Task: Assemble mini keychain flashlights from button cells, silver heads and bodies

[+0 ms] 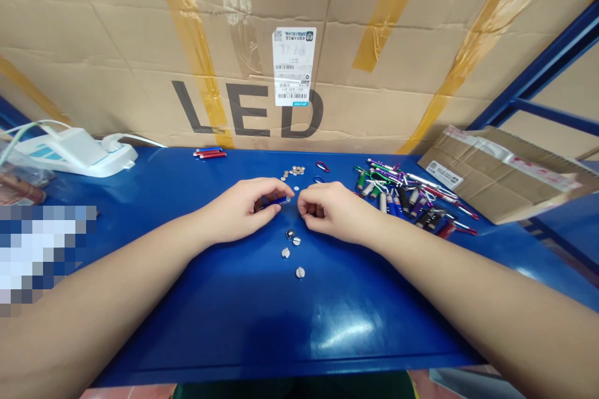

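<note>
The fingers of the left hand (238,209) hide part of the blue tube (279,201); a pixelated patch (40,255) at nine o'clock blurs what lies there.

Bright, even light fills the view, with soft shadows under the left hand (238,212) and right hand (334,212), white glare on the glossy blue metal tabletop (341,330), and wide-angle bowing along the blue steel rack frame (528,81) at the right edge.

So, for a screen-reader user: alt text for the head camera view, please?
Two hands meet over a blue workbench, the left hand holding a small blue tube near the right hand. Small silver discs lie nearby, with keychain flashlights heaped to the right, before a cardboard box printed LED.
</note>
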The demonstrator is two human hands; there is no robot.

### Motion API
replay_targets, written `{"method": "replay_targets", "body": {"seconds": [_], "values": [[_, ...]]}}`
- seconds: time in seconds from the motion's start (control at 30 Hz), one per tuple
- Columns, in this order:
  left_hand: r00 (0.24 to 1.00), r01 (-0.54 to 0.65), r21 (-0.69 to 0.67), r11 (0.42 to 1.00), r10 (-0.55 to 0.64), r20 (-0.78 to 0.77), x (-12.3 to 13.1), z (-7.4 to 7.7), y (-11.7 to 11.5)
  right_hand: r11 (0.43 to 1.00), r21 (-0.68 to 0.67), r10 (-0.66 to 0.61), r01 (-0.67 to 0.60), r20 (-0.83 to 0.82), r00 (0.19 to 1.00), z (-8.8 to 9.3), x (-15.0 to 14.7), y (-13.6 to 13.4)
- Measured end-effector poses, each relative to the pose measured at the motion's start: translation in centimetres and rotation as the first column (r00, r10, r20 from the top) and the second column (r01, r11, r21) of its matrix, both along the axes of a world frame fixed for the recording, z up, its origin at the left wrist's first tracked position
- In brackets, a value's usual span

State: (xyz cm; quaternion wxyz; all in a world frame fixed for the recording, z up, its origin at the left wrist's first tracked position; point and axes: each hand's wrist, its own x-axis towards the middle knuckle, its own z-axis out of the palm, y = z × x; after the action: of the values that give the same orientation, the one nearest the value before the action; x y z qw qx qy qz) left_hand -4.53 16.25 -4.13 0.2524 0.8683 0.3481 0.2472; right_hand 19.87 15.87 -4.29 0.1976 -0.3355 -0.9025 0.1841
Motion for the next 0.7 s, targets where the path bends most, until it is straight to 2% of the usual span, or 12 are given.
{"method": "replay_targets", "body": {"seconds": [0.17, 0.37, 0.57, 0.7], "values": [[1.0, -0.012, -0.006, 1.0, 0.011, -0.025, 0.07, 0.19, -0.11, 0.999, 0.037, -0.029, 0.036, -0.191, 0.981, -0.51, -0.2, 0.12], [1.0, -0.022, -0.016, 1.0, 0.022, 0.005, 0.3, 0.3, -0.31, 0.982, 0.157, -0.031, 0.104, -0.413, 0.91, -0.52, -0.52, -0.23], [0.999, -0.022, -0.076, 0.997, 0.025, 0.044, 0.52, 0.32, -0.66, 0.952, 0.303, 0.085, 0.035, -0.374, 0.924, -0.75, -0.74, -0.42], [0.998, -0.019, -0.093, 0.995, 0.025, 0.06, 0.46, 0.35, -0.68, 0.937, 0.35, 0.121, 0.01, -0.351, 0.928, -0.84, -0.69, -0.38]]}}
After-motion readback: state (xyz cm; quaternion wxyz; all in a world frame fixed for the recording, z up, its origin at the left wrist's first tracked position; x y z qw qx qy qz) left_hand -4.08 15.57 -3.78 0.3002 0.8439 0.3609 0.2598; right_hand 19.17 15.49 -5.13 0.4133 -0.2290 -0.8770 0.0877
